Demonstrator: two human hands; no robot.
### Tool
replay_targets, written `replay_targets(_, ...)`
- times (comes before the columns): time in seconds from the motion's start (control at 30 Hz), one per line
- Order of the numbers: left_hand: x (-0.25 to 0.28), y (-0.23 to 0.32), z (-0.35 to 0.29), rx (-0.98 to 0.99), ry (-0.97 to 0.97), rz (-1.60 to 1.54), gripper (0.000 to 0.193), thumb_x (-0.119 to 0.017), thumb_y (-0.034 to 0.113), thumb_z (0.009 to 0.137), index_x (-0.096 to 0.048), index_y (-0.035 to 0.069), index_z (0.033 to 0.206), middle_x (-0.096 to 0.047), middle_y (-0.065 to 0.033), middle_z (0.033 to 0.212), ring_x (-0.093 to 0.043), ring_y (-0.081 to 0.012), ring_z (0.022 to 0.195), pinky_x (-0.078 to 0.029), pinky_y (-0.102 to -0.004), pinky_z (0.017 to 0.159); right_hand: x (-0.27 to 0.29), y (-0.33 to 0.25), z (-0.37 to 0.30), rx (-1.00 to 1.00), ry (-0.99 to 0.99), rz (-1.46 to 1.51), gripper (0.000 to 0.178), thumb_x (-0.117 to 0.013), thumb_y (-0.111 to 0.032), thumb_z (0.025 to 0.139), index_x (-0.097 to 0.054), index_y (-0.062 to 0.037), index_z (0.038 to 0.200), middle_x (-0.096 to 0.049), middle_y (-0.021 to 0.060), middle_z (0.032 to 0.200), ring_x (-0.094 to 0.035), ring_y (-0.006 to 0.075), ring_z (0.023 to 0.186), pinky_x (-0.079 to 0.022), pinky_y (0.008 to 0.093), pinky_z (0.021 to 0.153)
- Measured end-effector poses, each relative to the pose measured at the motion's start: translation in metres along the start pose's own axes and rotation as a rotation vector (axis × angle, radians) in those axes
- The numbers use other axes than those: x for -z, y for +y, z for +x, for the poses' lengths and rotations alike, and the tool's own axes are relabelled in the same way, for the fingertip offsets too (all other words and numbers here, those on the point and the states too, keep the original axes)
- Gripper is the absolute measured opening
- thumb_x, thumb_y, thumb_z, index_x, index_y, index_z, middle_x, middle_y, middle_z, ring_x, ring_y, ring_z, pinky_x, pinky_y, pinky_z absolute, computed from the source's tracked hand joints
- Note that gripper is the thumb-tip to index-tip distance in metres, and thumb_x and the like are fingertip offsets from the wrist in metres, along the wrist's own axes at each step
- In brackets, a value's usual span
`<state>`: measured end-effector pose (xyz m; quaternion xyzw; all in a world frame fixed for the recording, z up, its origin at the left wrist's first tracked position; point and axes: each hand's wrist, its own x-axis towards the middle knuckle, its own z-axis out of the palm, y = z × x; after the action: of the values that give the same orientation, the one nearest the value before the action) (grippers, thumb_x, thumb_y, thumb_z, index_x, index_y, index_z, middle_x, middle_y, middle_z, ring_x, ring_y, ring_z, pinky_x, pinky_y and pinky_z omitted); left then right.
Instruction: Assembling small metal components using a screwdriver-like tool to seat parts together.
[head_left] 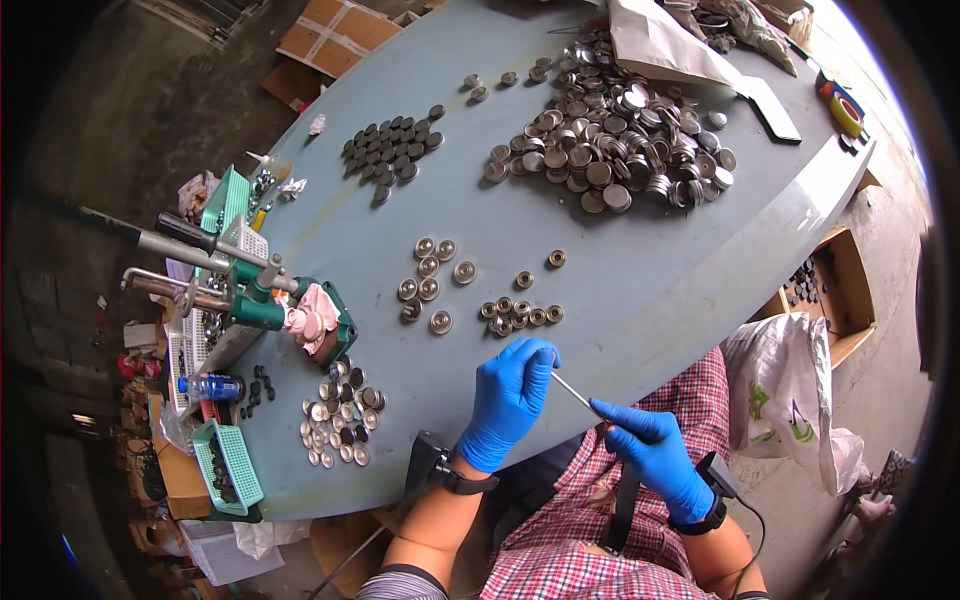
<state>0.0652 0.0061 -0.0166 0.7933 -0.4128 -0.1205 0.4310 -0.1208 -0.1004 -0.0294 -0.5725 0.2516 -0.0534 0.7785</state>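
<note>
Both my hands wear blue gloves and are held near the table's front edge. A thin silver rod (572, 390) slants between them. The fingers of my right hand (655, 455) are closed round its lower end. My left hand (512, 395) is closed at the rod's upper end; whether it grips the rod or a small part there is hidden by the fingers. Just beyond my left hand lies a cluster of small ring-shaped metal parts (520, 312). Several round metal caps with raised centres (428, 267) lie to their left.
On the blue-grey table (640, 300) are a large heap of silver discs (610, 140), dark discs (395, 150) and mixed caps (340, 415). A green hand press (262, 300) stands at left beside green baskets (228, 465). A cardboard box (840, 300) and white plastic bag (780, 390) are at right.
</note>
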Motion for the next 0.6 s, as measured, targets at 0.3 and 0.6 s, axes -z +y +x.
replay_targets(0.3, 0.003, -0.002, 0.013, 0.583, -0.163, -0.817, 0.044, -0.04, 0.034, 0.102, -0.06, 0.003, 0.078, -0.055, -0.0003, 0.061, -0.048, -0.0112, 0.05, -0.04, -0.0266, 0.05, -0.009, 0.019, 0.009, 0.064, -0.03, 0.165, 0.036, -0.058, -0.003, 0.092, -0.059, -0.0068, 0.127, -0.057, -0.0018, 0.072, -0.05, 0.0051, 0.065, -0.044, 0.0198, 0.062)
replay_targets(0.6, 0.035, -0.06, -0.006, 0.452, 0.29, -0.435, 0.046, -0.039, 0.042, 0.102, -0.06, 0.004, 0.088, -0.049, 0.0028, 0.071, -0.042, -0.0065, 0.065, -0.037, -0.0219, 0.06, -0.023, -0.001, 0.044, -0.154, -0.041, 0.546, 0.038, -0.05, -0.013, 0.098, -0.049, -0.0037, 0.135, -0.058, 0.003, 0.084, -0.052, 0.0097, 0.068, -0.041, 0.0215, 0.058)
